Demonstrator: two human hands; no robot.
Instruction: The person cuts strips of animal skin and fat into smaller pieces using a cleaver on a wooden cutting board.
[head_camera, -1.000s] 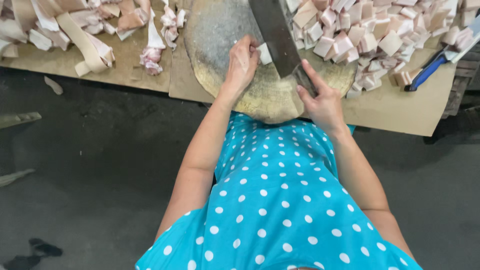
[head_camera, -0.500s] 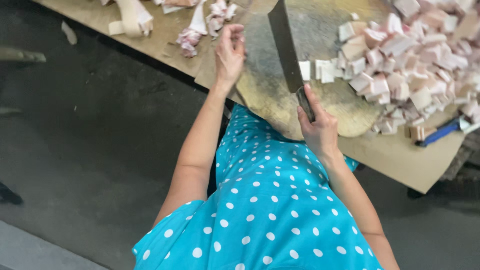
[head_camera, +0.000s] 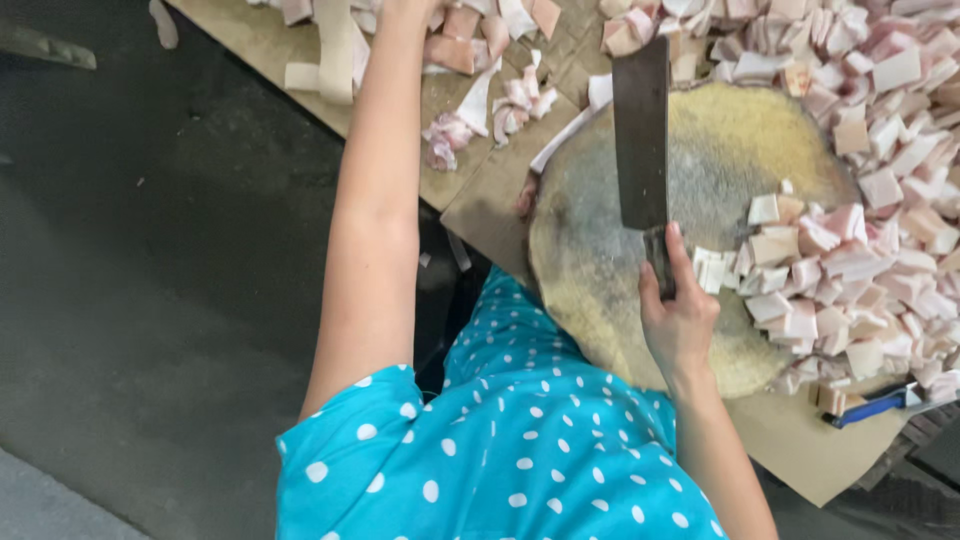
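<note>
Cardboard (head_camera: 470, 205) covers the tabletop, and trouble here would start on its left side, where the left arm stretches far up toward the strips and chunks of pale pink meat (head_camera: 455, 50) lying there. The left hand itself runs out of the top of the view, so I cannot tell whether it is open or closed on anything. A reach made that far from the body, with the eyes elsewhere, could drag a loose piece such as the small ragged scraps (head_camera: 445, 140) off the cardboard edge toward the dark floor (head_camera: 150, 330). Further right, the round, worn chopping block (head_camera: 600, 270) sits partly over the cardboard edge, close to the blue dotted dress; a hard push could shift it. The cleaver (head_camera: 641, 130) lies with its broad blade flat over the block, pointing away from the body, and the right hand (head_camera: 680, 310) is closed around its handle. If the left hand comes back across the block while the blade is raised, fingers could meet the edge; a greasy handle could also let the grip slip. To the right, the heap of cut cubes (head_camera: 830, 260) crowds the block's rim and spills over it, so a sweep of the blade might scatter them toward the blue-handled tool (head_camera: 870, 405) near the tabletop's corner.
</note>
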